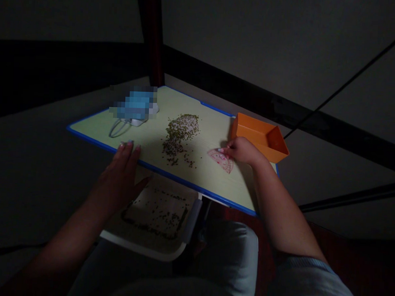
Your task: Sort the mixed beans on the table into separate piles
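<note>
My right hand (241,150) pinches the upper edge of a pinkish clear protractor (222,161), which lies close to or on the pale board. Left of it a pile of light and greenish grains (184,125) borders a smaller heap of dark beans or seeds (173,149), with a few strays scattered nearby. My left hand (122,167) rests with fingers stretched out over the board's blue front edge and holds nothing. Below that edge, a white bin (171,254) has dark seeds spread over its bottom.
The blue-rimmed board (145,150) is the work surface. An orange open box (261,133) stands at its right end, just behind my right hand. At the back left lie a blurred-out blue item (139,103) and a looped cord (118,128). Walls stand close behind.
</note>
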{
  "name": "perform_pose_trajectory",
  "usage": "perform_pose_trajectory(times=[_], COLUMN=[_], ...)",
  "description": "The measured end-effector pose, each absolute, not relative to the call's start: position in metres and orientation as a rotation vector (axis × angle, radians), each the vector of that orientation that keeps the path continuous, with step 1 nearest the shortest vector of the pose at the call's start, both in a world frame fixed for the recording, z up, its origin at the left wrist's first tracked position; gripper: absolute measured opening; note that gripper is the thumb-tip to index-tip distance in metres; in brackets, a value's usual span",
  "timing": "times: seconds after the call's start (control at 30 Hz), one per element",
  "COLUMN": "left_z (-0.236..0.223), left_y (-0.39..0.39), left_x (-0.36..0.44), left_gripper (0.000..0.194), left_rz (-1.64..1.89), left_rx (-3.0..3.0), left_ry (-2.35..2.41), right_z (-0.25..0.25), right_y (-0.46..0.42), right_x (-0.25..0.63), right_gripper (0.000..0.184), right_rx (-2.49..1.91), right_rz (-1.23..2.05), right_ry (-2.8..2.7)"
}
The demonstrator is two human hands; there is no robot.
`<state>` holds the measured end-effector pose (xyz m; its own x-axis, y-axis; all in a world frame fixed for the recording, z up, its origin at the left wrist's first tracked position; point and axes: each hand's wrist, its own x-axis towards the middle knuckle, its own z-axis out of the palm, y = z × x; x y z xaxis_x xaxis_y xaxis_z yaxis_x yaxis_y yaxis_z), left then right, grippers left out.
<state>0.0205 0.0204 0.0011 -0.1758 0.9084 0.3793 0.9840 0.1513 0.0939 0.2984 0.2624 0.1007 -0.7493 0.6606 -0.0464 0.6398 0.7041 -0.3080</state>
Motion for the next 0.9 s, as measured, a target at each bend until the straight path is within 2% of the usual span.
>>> perform_pose_trajectory(times=[0.07,0.27,0.37,0.9], left_z=[-0.001,-0.004,-0.004,-0.005], left_y=[0.021,0.02,0.02,0.022], left_x=[0.019,0.018,0.018,0.016], left_gripper=[0.082,0.083,0.082,0.082], left_rz=[-0.487,-0.5,-0.507,-0.524], left_rx=[-1.847,-1.848,-1.846,-1.837], left_ry=[-2.171,-2.166,-2.143,-2.128], right_z=[0.101,0.096,0.089,0.101], right_y=[0.264,0.255,0.244,0.239], right_x=[0.3,0.291,0.278,0.272], right_gripper=[0.033,0.043,0.042,0.039], right_rx=[-1.093,-0.998,-0.996,-1.622], right_rz=[0.463,0.781,0.788,0.006], right_ry=[-2.8,-2.598,-2.579,-2.532])
